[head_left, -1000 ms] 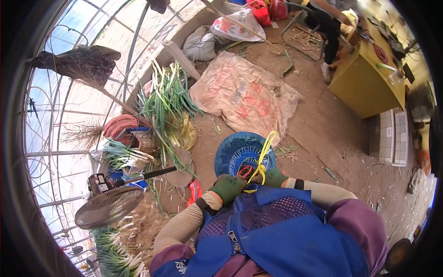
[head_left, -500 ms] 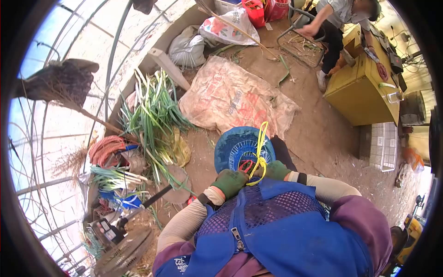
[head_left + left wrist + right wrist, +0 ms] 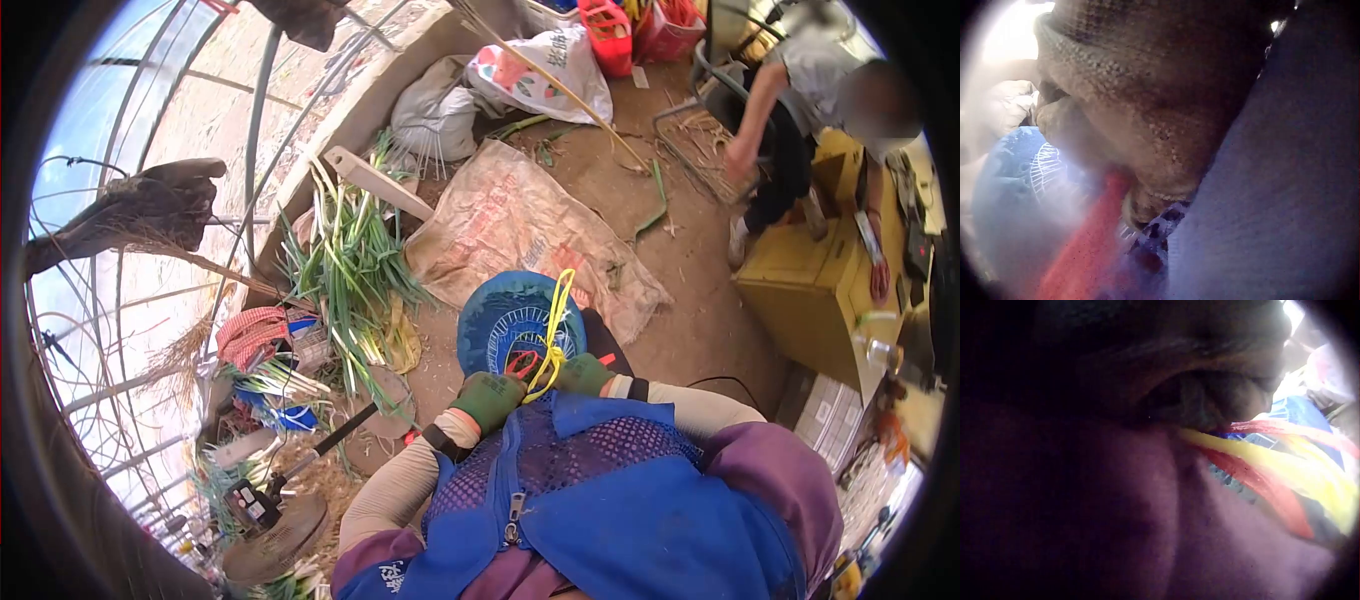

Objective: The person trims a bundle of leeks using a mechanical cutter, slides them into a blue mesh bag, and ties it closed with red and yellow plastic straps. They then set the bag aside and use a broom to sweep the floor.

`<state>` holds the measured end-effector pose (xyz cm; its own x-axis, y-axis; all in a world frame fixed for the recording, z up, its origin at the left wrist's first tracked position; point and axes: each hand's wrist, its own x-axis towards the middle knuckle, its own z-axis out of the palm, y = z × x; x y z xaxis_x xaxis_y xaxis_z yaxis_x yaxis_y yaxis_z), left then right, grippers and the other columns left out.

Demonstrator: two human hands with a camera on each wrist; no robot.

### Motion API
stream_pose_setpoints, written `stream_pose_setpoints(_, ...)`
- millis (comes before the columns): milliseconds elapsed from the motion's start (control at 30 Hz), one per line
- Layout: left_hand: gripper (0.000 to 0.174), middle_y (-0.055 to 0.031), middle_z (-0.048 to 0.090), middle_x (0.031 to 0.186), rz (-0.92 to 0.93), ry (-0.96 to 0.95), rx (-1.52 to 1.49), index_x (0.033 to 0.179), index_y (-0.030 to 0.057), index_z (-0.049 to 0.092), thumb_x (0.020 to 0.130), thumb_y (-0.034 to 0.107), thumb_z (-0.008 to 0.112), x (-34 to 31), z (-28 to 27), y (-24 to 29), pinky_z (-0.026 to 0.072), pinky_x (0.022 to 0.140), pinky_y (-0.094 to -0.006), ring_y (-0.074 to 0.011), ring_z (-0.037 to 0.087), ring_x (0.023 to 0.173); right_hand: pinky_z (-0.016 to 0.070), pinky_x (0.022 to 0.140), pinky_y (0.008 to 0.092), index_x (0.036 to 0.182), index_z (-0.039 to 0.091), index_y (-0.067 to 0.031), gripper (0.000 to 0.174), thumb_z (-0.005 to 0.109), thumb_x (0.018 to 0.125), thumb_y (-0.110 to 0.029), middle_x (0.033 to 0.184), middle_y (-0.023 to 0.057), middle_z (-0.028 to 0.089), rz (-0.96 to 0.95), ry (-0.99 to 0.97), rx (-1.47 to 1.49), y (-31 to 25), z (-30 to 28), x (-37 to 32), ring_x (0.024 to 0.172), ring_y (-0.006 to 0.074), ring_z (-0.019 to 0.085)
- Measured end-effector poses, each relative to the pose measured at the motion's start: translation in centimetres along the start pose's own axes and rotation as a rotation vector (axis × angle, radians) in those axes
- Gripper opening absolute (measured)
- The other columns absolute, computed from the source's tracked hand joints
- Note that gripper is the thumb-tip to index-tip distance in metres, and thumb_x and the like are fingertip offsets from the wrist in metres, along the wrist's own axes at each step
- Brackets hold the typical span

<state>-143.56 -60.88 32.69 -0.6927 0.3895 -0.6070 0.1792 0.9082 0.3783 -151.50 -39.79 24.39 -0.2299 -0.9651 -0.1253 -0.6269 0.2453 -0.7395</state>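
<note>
Both hands, in green work gloves, are close together in front of the blue vest (image 3: 620, 480) in the head view. My left hand (image 3: 490, 400) grips a red strap (image 3: 1088, 250), which runs out below its fingers in the left wrist view. Beside it my right hand (image 3: 583, 375) holds a yellow strap (image 3: 1260, 453) together with red strap; both run under its fingers in the right wrist view. A long yellow loop stands up between the hands. Just beyond them is a round blue thing (image 3: 480, 320) with a white line pattern. The fingertips are largely hidden.
A flattened woven sack (image 3: 510, 220) lies on the dirt floor ahead. Green onions (image 3: 340, 250) are heaped at left, near a fan (image 3: 275, 540). Another person (image 3: 790, 110) is beside a yellow cabinet (image 3: 810, 290) at right.
The head view has shifted, bringing more of the other person into sight. Both hands stay together at the chest with the straps. A red strap end now shows right of my right hand.
</note>
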Motion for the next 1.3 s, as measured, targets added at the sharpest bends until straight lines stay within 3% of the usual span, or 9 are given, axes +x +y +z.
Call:
stream_pose_setpoints(433,0.014,-0.0066,0.067,0.084,0.172,0.166,0.139,0.091,0.0117,0.065,0.085,0.012,0.053,6.3,-7.3,-12.5,0.0541,0.058,-0.0391,-0.0248,0.069,0.073,0.0553,0.066,0.0385,0.107,0.066,-0.0145,0.026,0.053,0.086,-0.024,0.093,0.008,0.069,0.036,0.269,0.192,7.5,-1.8,9.7,0.079,0.0274,0.069)
stream_pose_setpoints(533,0.016,-0.0067,0.069,0.076,0.202,0.258,0.063,0.089,0.013,0.068,0.085,0.015,0.053,7.5,-7.2,-19.1,0.053,0.056,-0.0394,-0.0254,0.07,0.069,0.0546,0.062,0.0403,0.109,0.066,-0.0204,0.026,0.051,0.089,-0.026,0.093,0.0068,0.069,0.158,-0.157,-0.296,8.1,-4.0,15.5,0.073,0.0275,0.069)
stream_pose_setpoints(667,0.018,-0.0096,0.071,0.083,0.128,0.104,-0.013,0.085,0.0107,0.071,0.084,0.019,0.055,8.9,-7.4,-24.3,0.0542,0.06,-0.0415,-0.0274,0.071,0.073,0.054,0.065,0.0385,0.112,0.064,-0.0236,0.027,0.054,0.09,-0.034,0.093,0.0054,0.069,0.268,-0.009,-0.198,7.2,-4.7,21.3,0.08,0.0261,0.068)
stream_pose_setpoints(800,0.024,-0.0152,0.07,0.087,0.102,-0.045,-0.172,0.087,0.009,0.072,0.081,0.029,0.06,11.6,-9.2,-28.2,0.0547,0.068,-0.0444,-0.0304,0.07,0.078,0.0536,0.071,0.0421,0.104,0.068,-0.0162,0.037,0.057,0.089,-0.048,0.096,0.0096,0.069,0.46,-0.269,0.001,6.6,-9.5,28.5,0.081,0.0329,0.066)
stream_pose_setpoints(1000,0.031,-0.0126,0.07,0.095,-0.069,0.105,-0.458,0.094,0.0113,0.07,0.083,0.038,0.059,13.0,-7.0,-32.4,0.0537,0.073,-0.045,-0.0323,0.068,0.085,0.0538,0.071,0.0404,0.104,0.066,-0.013,0.031,0.059,0.09,-0.04,0.088,0.0103,0.068,0.399,-0.246,0.179,9.5,-16.4,34.6,0.08,0.0316,0.067)
stream_pose_setpoints(1067,0.03,-0.0113,0.068,0.099,-0.171,0.115,-0.614,0.099,0.0136,0.069,0.084,0.037,0.057,13.1,-8.7,-33.3,0.0524,0.076,-0.0455,-0.0317,0.067,0.09,0.0537,0.07,0.0386,0.1,0.067,-0.0102,0.027,0.063,0.089,-0.034,0.086,0.0118,0.069,0.365,-0.027,0.248,13.7,-17.8,37.5,0.077,0.0302,0.067)
stream_pose_setpoints(1133,0.03,-0.0113,0.068,0.104,-0.186,0.094,-0.68,0.102,0.0128,0.069,0.084,0.034,0.058,15.0,-6.3,-33.9,0.0519,0.081,-0.0452,-0.0313,0.066,0.095,0.0512,0.071,0.0383,0.097,0.066,-0.0083,0.022,0.06,0.09,-0.028,0.085,0.0162,0.067,0.557,0.094,0.359,18.6,-20.8,42.3,0.08,0.0313,0.067)
stream_pose_setpoints(1167,0.03,-0.0113,0.067,0.107,-0.198,0.09,-0.714,0.103,0.0123,0.069,0.083,0.033,0.058,16.5,-5.6,-34.6,0.0517,0.083,-0.045,-0.031,0.066,0.098,0.0503,0.071,0.0425,0.096,0.064,-0.0072,0.022,0.057,0.092,-0.027,0.081,0.0172,0.066,0.518,0.12,0.178,20.8,-21.9,45.2,0.076,0.0337,0.066)
stream_pose_setpoints(1300,0.027,-0.0081,0.067,0.106,-0.256,0.106,-0.818,0.097,0.0152,0.07,0.083,0.035,0.059,18.2,-6.5,-35.0,0.0526,0.079,-0.0419,-0.0295,0.067,0.094,0.0472,0.086,0.0443,0.11,0.061,-0.0092,0.027,0.055,0.086,-0.02,0.111,0.0143,0.065,0.343,-0.169,-0.292,35.2,-16.5,52.8,0.105,0.0337,0.06)
